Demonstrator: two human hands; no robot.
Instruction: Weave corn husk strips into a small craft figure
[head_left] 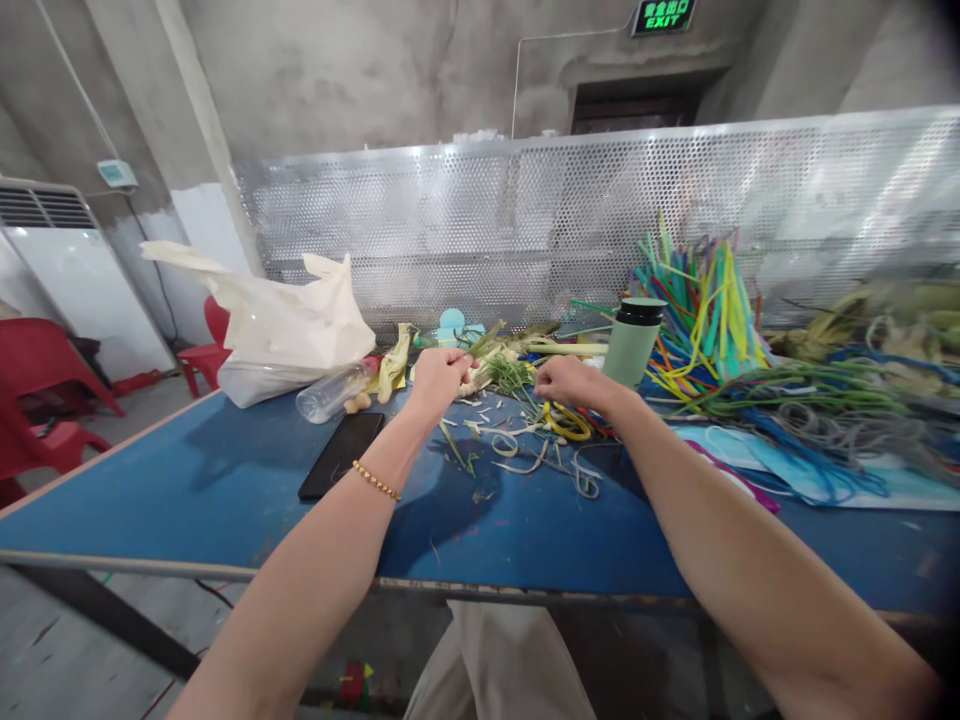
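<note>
My left hand [441,382], with a beaded bracelet at the wrist, is closed in a pinch over the heap of plant scraps [512,374]. A green leafy strip [487,344] shows right by its fingertips; whether they grip it I cannot tell. Across the heap, my right hand [574,384] is closed with its fingers curled, and what they hold, if anything, is hidden. Yellow cord loops [568,422] lie just below it. Close behind this hand stands a green tumbler [634,342] with a black rim. Cut bits and pale strips [517,448] are scattered between my forearms.
On the blue table [247,500] are a black phone-like slab [343,455], a clear plastic bottle [330,392] and a white plastic bag [292,330]. Colourful strips [720,310], tangled cords [832,410] and blue face masks [810,470] lie right. A perforated metal panel [442,220] stands behind.
</note>
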